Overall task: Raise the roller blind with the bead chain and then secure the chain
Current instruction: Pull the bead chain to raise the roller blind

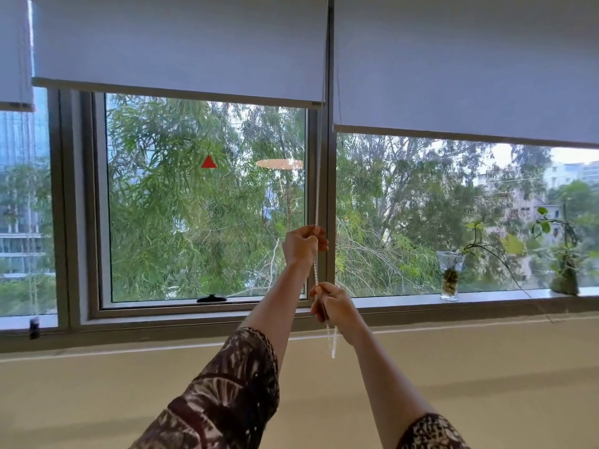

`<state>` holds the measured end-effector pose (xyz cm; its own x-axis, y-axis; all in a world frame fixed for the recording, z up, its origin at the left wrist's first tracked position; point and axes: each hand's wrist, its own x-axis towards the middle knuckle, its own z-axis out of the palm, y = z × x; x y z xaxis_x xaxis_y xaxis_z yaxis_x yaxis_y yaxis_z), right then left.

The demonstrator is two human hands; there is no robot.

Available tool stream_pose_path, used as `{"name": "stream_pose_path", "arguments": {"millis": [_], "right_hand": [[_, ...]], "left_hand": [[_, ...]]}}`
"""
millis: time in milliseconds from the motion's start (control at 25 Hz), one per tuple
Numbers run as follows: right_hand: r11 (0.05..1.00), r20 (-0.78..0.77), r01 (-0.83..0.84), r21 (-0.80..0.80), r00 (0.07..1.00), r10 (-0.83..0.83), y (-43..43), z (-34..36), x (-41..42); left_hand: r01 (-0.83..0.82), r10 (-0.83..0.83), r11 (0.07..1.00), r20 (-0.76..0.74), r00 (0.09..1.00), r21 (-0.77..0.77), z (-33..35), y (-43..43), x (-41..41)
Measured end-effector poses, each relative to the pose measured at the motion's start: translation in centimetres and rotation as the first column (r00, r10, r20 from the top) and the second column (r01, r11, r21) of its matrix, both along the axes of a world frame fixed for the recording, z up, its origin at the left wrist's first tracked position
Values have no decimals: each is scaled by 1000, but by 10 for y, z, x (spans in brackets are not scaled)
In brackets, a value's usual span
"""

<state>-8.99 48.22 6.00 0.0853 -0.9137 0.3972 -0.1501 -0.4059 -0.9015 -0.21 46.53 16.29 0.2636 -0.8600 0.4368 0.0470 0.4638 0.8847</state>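
Note:
A pale grey roller blind (181, 43) hangs over the middle window, its bottom bar about a quarter of the way down the frame. A white bead chain (317, 189) runs down along the blind's right edge, beside the window post. My left hand (303, 244) is closed on the chain higher up. Lower on the same chain, near the sill, my right hand (334, 304) grips it. The chain's loose loop (333, 341) dangles below my right hand.
A second blind (470, 59) covers the right window, hanging lower. A third blind (14, 50) is at far left. A glass vase with a plant (450, 277) and another plant (565, 270) stand on the right sill. A beige ledge (129, 384) lies below.

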Motion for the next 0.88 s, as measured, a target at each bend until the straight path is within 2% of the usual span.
{"name": "stream_pose_path", "arguments": {"millis": [120, 360, 520, 640, 800, 880], "right_hand": [[995, 79, -8, 100, 997, 0, -3, 16, -12], [997, 169, 60, -54, 984, -50, -10, 86, -5], [990, 276, 95, -100, 959, -64, -7, 129, 7], [981, 264, 161, -105, 956, -128, -6, 134, 9], [967, 251, 187, -172, 958, -140, -2, 111, 6], [961, 222, 204, -188, 962, -161, 0, 102, 7]], "left_hand": [[-29, 29, 999, 5, 1000, 16, -13, 5, 0], [-12, 6, 999, 115, 993, 50, -44, 11, -8], [32, -34, 999, 83, 996, 32, -58, 25, -17], [126, -129, 991, 92, 987, 34, -63, 32, -17], [291, -334, 931, 195, 922, 220, -48, 28, 5], [284, -372, 909, 288, 882, 305, -37, 25, 19]]}}
